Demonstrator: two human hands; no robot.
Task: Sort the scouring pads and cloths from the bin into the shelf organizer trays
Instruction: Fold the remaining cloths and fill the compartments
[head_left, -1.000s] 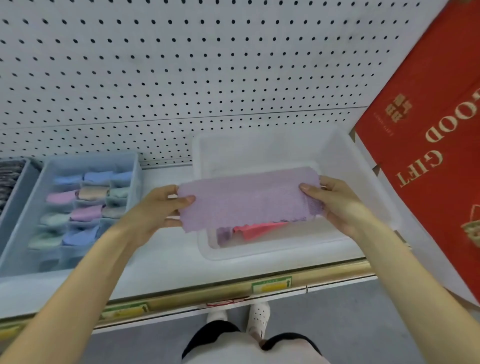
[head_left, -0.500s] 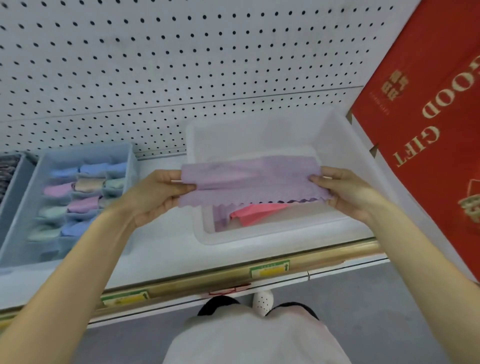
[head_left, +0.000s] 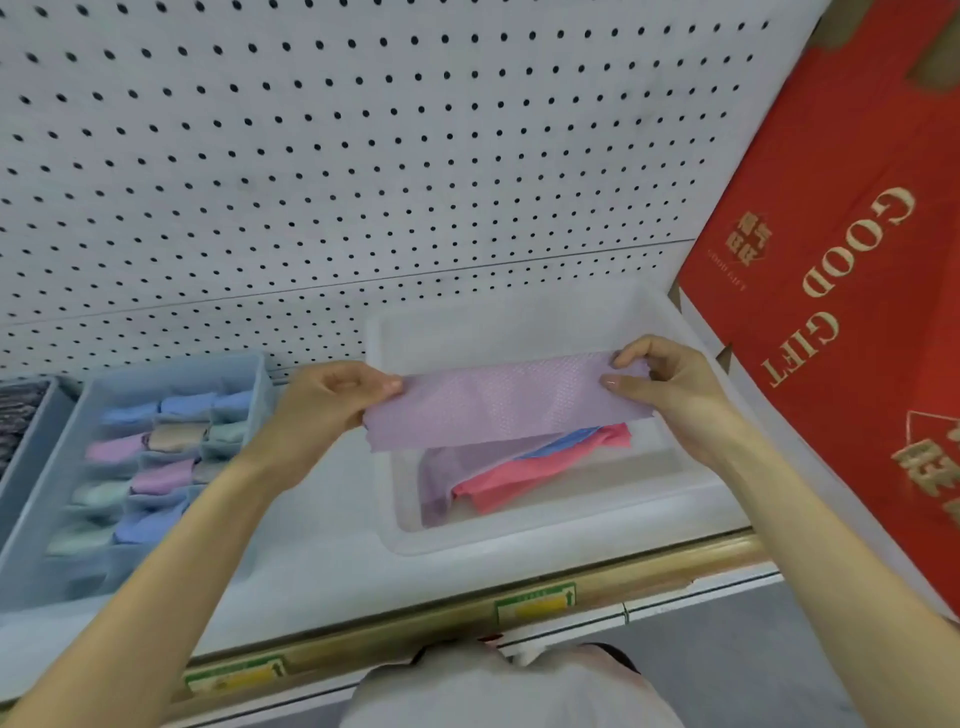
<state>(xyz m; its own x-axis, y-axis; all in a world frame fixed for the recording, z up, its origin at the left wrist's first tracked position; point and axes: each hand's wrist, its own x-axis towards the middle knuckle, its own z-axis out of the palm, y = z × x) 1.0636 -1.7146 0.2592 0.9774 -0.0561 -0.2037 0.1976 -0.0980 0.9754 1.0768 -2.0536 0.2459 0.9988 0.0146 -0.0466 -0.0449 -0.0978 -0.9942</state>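
Nearest, a gold shelf rail (head_left: 415, 618) w/ yellow-green price tags is running across the front. Just behind it, on the shelf, a clear plastic bin (head_left: 519, 540) is being used for loose cloths: a pink cloth (head_left: 524, 475) is lying crumpled on the bottom, w/ a purple cloth (head_left: 447, 478) partly under it at the left and a blue cloth (head_left: 566, 444) showing at its far edge. Above the bin, a lilac cloth (head_left: 498, 402) is being held stretched flat betw. both hands, apart from the cloths below. Its left end is being pinched by the left hand (head_left: 322, 410), thumb on top and fingers curled beneath; its right end is being pinched by the right hand (head_left: 670, 389), thumb and curled fingers pressed together at the far corner. To the left, a blue organizer tray (head_left: 171, 371) w/ divided compartments is holding rolled cloths (head_left: 156, 478) in blue, pink, beige and green. At the far left edge a grey tray (head_left: 21, 415) w/ dark contents is partly cut off. Behind, a white pegboard (head_left: 363, 156) is backing the shelf; a red gift box (head_left: 841, 291) is leaning at the right.
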